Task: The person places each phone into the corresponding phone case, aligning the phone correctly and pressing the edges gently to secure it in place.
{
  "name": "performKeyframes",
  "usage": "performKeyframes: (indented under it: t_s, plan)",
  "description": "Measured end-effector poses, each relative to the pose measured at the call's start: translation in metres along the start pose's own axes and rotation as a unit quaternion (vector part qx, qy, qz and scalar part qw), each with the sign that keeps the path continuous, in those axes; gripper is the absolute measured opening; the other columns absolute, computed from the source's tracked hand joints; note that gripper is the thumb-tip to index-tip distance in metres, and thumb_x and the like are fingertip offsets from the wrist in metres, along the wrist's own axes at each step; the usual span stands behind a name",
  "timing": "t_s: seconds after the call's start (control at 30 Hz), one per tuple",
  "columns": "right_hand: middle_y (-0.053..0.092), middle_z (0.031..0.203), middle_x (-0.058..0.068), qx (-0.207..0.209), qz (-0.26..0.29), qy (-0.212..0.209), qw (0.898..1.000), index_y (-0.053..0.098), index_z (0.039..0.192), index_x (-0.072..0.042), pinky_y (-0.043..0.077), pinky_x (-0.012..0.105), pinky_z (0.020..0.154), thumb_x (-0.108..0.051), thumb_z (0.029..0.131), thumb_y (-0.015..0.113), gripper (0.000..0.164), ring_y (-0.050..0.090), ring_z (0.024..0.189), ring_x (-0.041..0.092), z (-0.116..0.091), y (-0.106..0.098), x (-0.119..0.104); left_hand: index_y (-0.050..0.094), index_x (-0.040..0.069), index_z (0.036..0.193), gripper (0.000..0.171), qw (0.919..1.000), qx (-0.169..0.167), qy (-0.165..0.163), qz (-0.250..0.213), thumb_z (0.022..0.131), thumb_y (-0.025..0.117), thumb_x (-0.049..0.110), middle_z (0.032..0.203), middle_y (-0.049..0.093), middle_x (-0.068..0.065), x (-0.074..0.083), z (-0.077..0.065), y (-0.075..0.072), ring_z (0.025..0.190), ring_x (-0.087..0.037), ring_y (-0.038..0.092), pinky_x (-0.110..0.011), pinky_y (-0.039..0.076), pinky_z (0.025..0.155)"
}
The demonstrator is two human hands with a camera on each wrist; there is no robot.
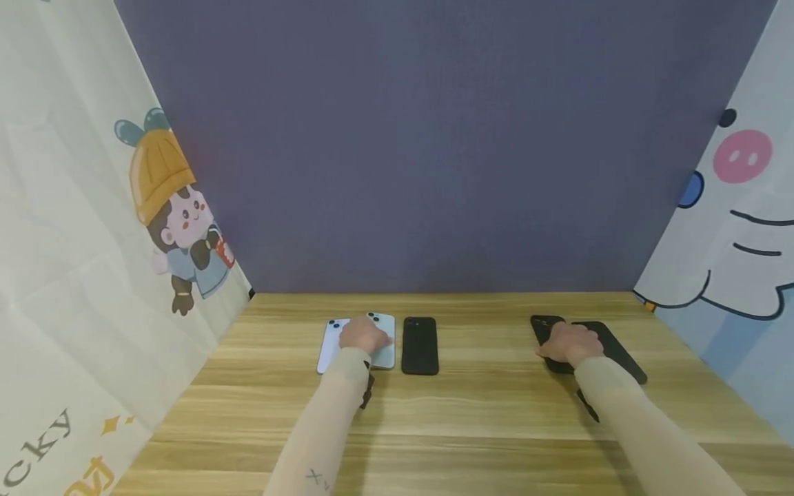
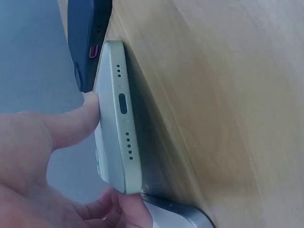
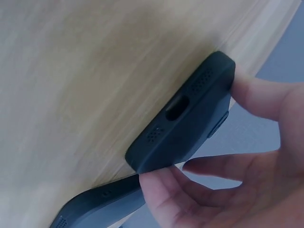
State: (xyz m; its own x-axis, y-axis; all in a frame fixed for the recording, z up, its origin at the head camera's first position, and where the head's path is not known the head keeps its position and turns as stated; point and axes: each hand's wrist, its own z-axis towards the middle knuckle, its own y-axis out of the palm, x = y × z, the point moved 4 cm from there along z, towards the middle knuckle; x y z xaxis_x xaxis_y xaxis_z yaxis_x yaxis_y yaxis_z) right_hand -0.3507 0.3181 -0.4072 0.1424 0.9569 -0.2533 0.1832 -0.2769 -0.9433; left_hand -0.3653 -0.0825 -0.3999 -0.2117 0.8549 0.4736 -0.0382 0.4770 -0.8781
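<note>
My left hand pinches a pale green phone by its long edges, thumb on one side and fingers on the other. Its charging port end shows in the left wrist view, where the phone lies back up. Left of it is a lavender phone, partly under the hand; to the right lies a black phone. With thumb and fingers, my right hand grips another black phone by its sides. Close beside that one, a further black phone lies at a slant.
The phones are on a wood-grain table. A dark grey-blue panel rises behind its far edge. Printed cloths hang at the left and right sides.
</note>
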Motion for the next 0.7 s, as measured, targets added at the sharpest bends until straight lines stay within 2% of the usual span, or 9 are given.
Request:
performKeyframes:
  t_s: [0.2, 0.37, 0.43, 0.5, 0.53, 0.6, 0.67, 0.7]
  plan:
    - [0.037, 0.13, 0.052, -0.007, 0.026, 0.009, 1.0, 0.043, 0.139, 0.017, 0.046, 0.067, 0.086, -0.047, 0.091, 0.069, 0.084, 0.04, 0.116, 0.068, -0.001, 0.0, 0.008, 0.067, -0.006, 0.12, 0.044, 0.9993, -0.03, 0.0, -0.024, 0.089, 0.076, 0.024, 0.115, 0.068, -0.021, -0.002, 0.003, -0.004, 0.104, -0.034, 0.063, -0.047, 0.053, 0.091]
    - [0.028, 0.134, 0.055, -0.018, 0.052, 0.005, 0.998, 0.033, 0.144, 0.02, 0.041, 0.072, 0.092, -0.049, 0.087, 0.074, 0.098, 0.031, 0.121, 0.072, -0.001, 0.0, 0.013, 0.06, -0.006, 0.134, 0.048, 0.9985, -0.052, 0.01, -0.014, 0.092, 0.067, 0.017, 0.126, 0.064, -0.024, -0.004, 0.008, -0.009, 0.108, -0.035, 0.062, -0.048, 0.053, 0.093]
    - [0.026, 0.134, 0.055, -0.021, 0.06, 0.002, 0.998, 0.03, 0.145, 0.02, 0.04, 0.073, 0.093, -0.051, 0.085, 0.075, 0.103, 0.029, 0.121, 0.073, -0.002, 0.001, 0.013, 0.057, -0.006, 0.137, 0.051, 0.9978, -0.063, 0.014, -0.015, 0.092, 0.067, 0.016, 0.126, 0.063, -0.024, -0.005, 0.01, -0.01, 0.102, -0.034, 0.062, -0.046, 0.054, 0.088]
    - [0.025, 0.135, 0.056, -0.021, 0.062, -0.003, 0.998, 0.027, 0.145, 0.022, 0.038, 0.074, 0.095, -0.051, 0.084, 0.076, 0.107, 0.028, 0.122, 0.074, -0.003, 0.001, 0.012, 0.058, -0.007, 0.135, 0.049, 0.9964, -0.081, 0.009, -0.024, 0.094, 0.066, 0.018, 0.114, 0.067, -0.023, -0.008, 0.014, -0.01, 0.087, -0.03, 0.063, -0.041, 0.055, 0.075]
    - [0.025, 0.136, 0.056, -0.02, 0.061, -0.006, 0.998, 0.027, 0.145, 0.022, 0.037, 0.075, 0.095, -0.051, 0.084, 0.076, 0.107, 0.027, 0.122, 0.074, -0.003, 0.001, 0.012, 0.062, -0.007, 0.129, 0.043, 0.9956, -0.088, 0.006, -0.032, 0.094, 0.065, 0.017, 0.099, 0.068, -0.02, -0.01, 0.016, -0.009, 0.076, -0.026, 0.061, -0.037, 0.054, 0.066]
    - [0.025, 0.138, 0.055, -0.019, 0.062, -0.01, 0.998, 0.028, 0.145, 0.022, 0.035, 0.076, 0.097, -0.052, 0.084, 0.076, 0.107, 0.026, 0.123, 0.074, -0.004, 0.0, 0.01, 0.066, -0.008, 0.112, 0.028, 0.9933, -0.098, -0.008, -0.061, 0.094, 0.064, 0.013, 0.077, 0.062, -0.013, -0.012, 0.019, -0.008, 0.059, -0.02, 0.053, -0.031, 0.048, 0.054]
    - [0.025, 0.14, 0.054, -0.019, 0.062, -0.013, 0.998, 0.03, 0.144, 0.022, 0.033, 0.076, 0.099, -0.052, 0.085, 0.075, 0.105, 0.025, 0.124, 0.074, -0.005, -0.001, 0.01, 0.066, -0.006, 0.102, 0.019, 0.989, -0.107, -0.023, -0.099, 0.094, 0.062, 0.011, 0.069, 0.055, -0.008, -0.015, 0.021, -0.007, 0.054, -0.017, 0.048, -0.028, 0.045, 0.05]
    - [0.025, 0.141, 0.053, -0.02, 0.064, -0.014, 0.998, 0.031, 0.144, 0.022, 0.032, 0.077, 0.099, -0.052, 0.084, 0.075, 0.105, 0.024, 0.124, 0.074, -0.005, -0.001, 0.01, 0.066, -0.005, 0.101, 0.017, 0.9865, -0.108, -0.029, -0.119, 0.094, 0.062, 0.008, 0.069, 0.054, -0.007, -0.016, 0.021, -0.007, 0.055, -0.017, 0.049, -0.027, 0.046, 0.051]
